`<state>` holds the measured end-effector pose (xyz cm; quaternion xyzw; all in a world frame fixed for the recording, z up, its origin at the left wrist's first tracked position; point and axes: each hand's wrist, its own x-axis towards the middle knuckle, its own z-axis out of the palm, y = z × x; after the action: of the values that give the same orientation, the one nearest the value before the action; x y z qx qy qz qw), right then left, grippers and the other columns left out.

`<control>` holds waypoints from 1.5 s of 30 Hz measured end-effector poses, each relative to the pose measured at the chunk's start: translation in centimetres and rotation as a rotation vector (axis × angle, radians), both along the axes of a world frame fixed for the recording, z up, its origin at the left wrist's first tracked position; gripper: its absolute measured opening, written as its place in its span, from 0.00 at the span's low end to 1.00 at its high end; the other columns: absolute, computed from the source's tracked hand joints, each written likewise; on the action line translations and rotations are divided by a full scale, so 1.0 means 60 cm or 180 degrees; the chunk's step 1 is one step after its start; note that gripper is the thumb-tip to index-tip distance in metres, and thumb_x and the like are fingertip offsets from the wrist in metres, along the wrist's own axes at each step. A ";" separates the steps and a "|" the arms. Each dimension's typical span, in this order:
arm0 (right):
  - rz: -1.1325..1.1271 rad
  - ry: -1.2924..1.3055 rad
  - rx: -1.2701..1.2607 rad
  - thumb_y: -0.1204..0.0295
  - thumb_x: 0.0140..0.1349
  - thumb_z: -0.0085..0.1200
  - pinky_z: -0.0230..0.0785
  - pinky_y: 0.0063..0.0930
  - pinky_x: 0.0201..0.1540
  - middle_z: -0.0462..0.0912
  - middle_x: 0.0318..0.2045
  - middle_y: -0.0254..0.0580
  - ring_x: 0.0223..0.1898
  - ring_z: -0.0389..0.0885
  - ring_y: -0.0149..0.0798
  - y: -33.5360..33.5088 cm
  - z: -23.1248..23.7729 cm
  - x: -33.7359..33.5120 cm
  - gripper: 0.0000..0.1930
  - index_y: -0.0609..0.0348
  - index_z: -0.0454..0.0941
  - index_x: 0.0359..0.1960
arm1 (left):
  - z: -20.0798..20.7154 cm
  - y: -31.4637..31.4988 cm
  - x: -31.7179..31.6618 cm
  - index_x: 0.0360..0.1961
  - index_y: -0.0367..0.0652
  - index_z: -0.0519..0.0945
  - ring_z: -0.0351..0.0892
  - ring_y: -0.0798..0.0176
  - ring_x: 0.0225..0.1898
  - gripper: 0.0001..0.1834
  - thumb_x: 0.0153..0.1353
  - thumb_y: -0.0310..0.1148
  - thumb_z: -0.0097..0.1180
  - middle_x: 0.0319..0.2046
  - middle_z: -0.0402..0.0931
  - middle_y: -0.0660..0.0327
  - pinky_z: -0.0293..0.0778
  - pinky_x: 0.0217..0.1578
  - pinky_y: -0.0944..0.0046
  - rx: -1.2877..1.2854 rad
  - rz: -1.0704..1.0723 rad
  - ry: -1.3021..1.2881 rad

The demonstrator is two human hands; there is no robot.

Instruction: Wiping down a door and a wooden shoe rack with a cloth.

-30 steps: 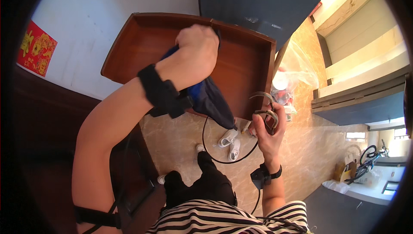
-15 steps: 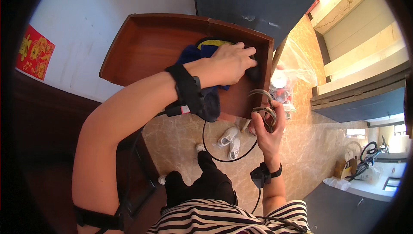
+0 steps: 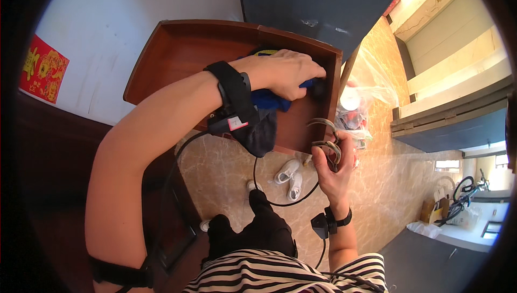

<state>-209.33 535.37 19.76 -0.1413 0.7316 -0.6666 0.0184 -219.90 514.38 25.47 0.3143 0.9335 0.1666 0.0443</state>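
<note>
My left hand (image 3: 288,72) reaches into a reddish-brown wooden drawer (image 3: 207,36), its fingers bent over a blue cloth (image 3: 269,101) and pressed against it. A strip of yellow shows behind that hand. Dark grey fabric (image 3: 259,134) hangs over the drawer's near edge, below my left wrist. At the drawer's near right corner, my right hand (image 3: 338,166) is closed on a bronze-coloured curved metal piece (image 3: 334,152) with hook-like ends. One curved end reaches up beside the drawer wall. Black straps with small devices and cables circle both wrists.
White shoes (image 3: 291,177) stand on the marbled floor below the drawer. Beyond the drawer's right side lies a clear plastic bag (image 3: 355,115) with things inside. A dark panel (image 3: 323,2) rises behind. A bicycle (image 3: 462,201) stands far right, and dark furniture is at left.
My left hand has shifted slightly within the drawer, its fingers now pointing further right, and the cloth has moved with it. My right hand keeps its grip, a little lower.
</note>
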 end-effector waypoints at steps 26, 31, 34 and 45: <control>-0.0074 0.0375 0.0173 0.78 0.53 0.56 0.59 0.13 0.26 0.69 0.23 0.30 0.23 0.64 0.21 -0.013 0.003 -0.009 0.15 0.63 0.65 0.40 | 0.009 -0.145 0.102 0.59 0.35 0.58 0.60 0.48 0.59 0.34 0.48 0.31 0.49 0.63 0.53 0.48 0.62 0.55 0.57 -0.0783 0.1610 -0.0188; 0.0255 0.0251 0.0248 0.77 0.55 0.56 0.61 0.12 0.30 0.70 0.27 0.29 0.28 0.68 0.20 0.005 0.013 -0.009 0.14 0.62 0.66 0.40 | -0.014 -0.228 0.152 0.61 0.37 0.56 0.60 0.49 0.60 0.36 0.49 0.33 0.49 0.64 0.50 0.49 0.61 0.56 0.57 -0.1031 0.2223 -0.0119; 0.0606 0.0116 -0.0062 0.82 0.55 0.51 0.64 0.14 0.35 0.71 0.31 0.31 0.32 0.70 0.21 0.040 0.016 -0.018 0.12 0.61 0.66 0.40 | -0.018 -0.238 0.170 0.62 0.39 0.56 0.60 0.49 0.59 0.36 0.50 0.34 0.49 0.64 0.50 0.51 0.62 0.55 0.56 -0.0819 0.2175 -0.0112; 0.0664 0.0699 0.0583 0.77 0.51 0.61 0.64 0.17 0.31 0.70 0.26 0.31 0.29 0.69 0.24 0.068 0.070 -0.075 0.16 0.61 0.67 0.38 | -0.027 -0.180 0.165 0.56 0.39 0.63 0.68 0.48 0.53 0.32 0.46 0.27 0.52 0.57 0.62 0.52 0.67 0.49 0.55 -0.0581 0.1787 0.0166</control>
<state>-213.81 539.48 23.97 -0.2862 0.7682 -0.5723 0.0202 -210.01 503.56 23.86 0.0426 0.9959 0.0796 0.0006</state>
